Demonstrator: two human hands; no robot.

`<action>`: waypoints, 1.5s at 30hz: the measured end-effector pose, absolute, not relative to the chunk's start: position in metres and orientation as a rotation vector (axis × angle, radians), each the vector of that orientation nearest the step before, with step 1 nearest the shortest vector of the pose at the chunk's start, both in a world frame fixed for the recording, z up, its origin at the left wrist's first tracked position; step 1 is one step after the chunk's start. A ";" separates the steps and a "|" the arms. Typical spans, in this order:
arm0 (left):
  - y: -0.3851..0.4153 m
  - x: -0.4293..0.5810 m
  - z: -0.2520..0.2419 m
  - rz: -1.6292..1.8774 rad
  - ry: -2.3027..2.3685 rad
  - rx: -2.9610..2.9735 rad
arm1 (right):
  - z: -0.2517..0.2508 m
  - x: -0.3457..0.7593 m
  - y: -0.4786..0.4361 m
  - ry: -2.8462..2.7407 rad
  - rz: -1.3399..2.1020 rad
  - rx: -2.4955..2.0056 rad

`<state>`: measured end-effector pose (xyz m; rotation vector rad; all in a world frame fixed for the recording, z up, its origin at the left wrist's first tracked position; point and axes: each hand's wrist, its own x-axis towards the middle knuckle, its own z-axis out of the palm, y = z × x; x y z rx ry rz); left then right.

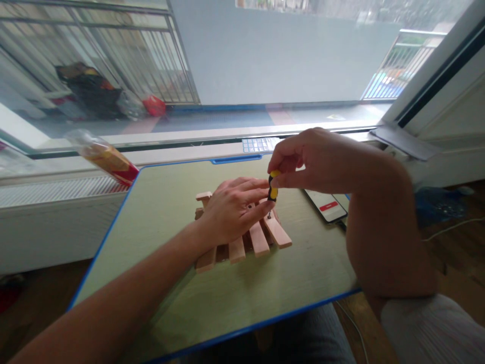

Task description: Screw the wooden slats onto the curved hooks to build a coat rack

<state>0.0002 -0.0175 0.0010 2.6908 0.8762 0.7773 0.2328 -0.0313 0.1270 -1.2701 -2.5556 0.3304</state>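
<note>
A small wooden slatted piece (259, 239) lies on the folding table, its light slats set side by side across darker wood. My left hand (233, 210) rests over it, gripping it from above and covering much of its middle. The left thumb and forefinger tips reach the lower end of a short screwdriver (273, 192) with a yellow and black handle. Above, my right hand (293, 159) pinches the handle between thumb and fingers. The screwdriver stands nearly upright, its tip side over a dark screw (269, 216) in the rightmost slat. Whether tip and screw touch, I cannot tell.
The pale table (166, 202) has a blue rim. A phone (325, 206) with a lit screen lies beyond my right forearm. A bread-like package (109, 162) leans at the left by the radiator. On the window sill sits a blue-and-white gridded item (259, 145).
</note>
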 end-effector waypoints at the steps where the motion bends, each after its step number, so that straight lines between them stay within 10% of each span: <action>1: -0.018 0.000 0.001 0.775 0.883 2.690 | 0.127 0.233 -0.031 -2.551 0.320 -1.289; 45: -0.015 -0.004 -0.003 0.828 0.838 2.673 | 0.135 0.239 -0.037 -2.602 0.464 -1.165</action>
